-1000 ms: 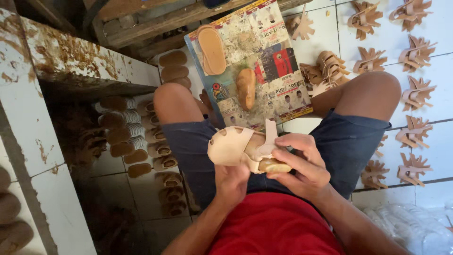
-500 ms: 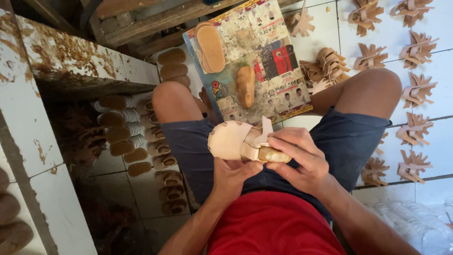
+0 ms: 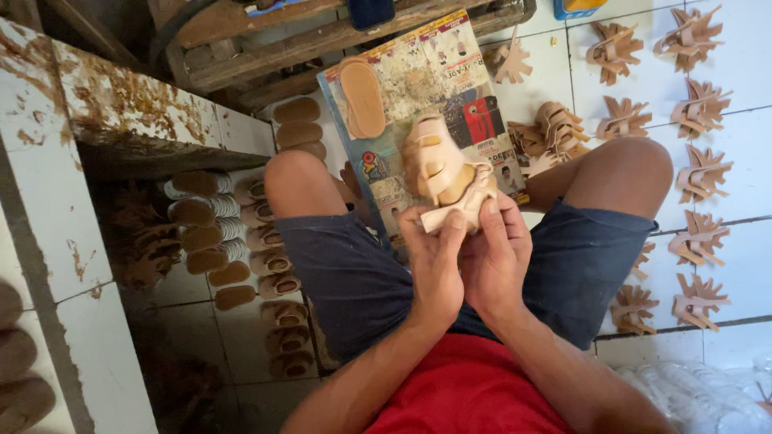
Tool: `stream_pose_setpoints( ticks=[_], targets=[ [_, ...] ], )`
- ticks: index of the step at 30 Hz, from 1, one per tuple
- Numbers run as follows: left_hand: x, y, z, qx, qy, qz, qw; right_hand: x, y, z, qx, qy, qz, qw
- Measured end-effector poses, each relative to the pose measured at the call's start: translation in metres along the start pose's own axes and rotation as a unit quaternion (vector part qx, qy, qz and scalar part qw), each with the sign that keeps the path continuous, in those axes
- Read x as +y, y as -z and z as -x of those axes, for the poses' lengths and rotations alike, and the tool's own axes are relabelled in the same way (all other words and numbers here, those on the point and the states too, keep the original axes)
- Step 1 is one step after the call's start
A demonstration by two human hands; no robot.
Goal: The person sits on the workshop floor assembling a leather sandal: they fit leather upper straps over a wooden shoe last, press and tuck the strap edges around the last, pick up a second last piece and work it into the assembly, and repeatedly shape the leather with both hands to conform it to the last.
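Tan strap pieces point(image 3: 698, 173) ring both hands point(image 3: 466, 257) holding a sandal point(image 3: 441, 173).

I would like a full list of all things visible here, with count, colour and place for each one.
sandal piece: one, tan, held in both hands above the lap
loose insole: one, tan, on the printed sheet
printed sheet: one, many colours, on the floor between the knees
strap pieces: many, tan, spread on white tiles at the right
finished sandals: many, tan and brown, in rows on the floor at the left
tiled ledge: one, white and stained, far left
wooden frame: one, brown, top
shorts: dark blue
shirt: red
left hand: fingers on the sandal piece
right hand: fingers on the sandal piece
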State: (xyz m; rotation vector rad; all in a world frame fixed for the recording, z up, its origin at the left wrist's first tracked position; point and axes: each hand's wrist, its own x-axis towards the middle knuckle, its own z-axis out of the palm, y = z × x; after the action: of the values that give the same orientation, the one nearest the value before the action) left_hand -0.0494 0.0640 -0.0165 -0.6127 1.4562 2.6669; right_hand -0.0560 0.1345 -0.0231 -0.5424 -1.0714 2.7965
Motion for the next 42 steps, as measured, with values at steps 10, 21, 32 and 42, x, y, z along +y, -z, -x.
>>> stream_pose_setpoints(
  ticks=[10, 21, 32, 42],
  targets=[
    [0.077, 0.085, -0.054, -0.120, -0.116, -0.174, 0.970, -0.042, -0.023, -0.016, -0.171, 0.355, 0.615, 0.683],
    [0.162, 0.163, -0.092, -0.201, 0.007, -0.411, 0.889, 0.018, -0.123, -0.074, -0.558, 0.190, 0.558, 0.585],
    [0.146, 0.184, -0.100, -0.245, 0.000, -0.380, 0.892, 0.038, -0.120, -0.086, -0.584, 0.165, 0.577, 0.547],
    [0.139, 0.178, -0.098, -0.240, 0.014, -0.308, 0.921, 0.042, -0.111, -0.097, -0.541, 0.022, 0.510, 0.668]
  ],
)
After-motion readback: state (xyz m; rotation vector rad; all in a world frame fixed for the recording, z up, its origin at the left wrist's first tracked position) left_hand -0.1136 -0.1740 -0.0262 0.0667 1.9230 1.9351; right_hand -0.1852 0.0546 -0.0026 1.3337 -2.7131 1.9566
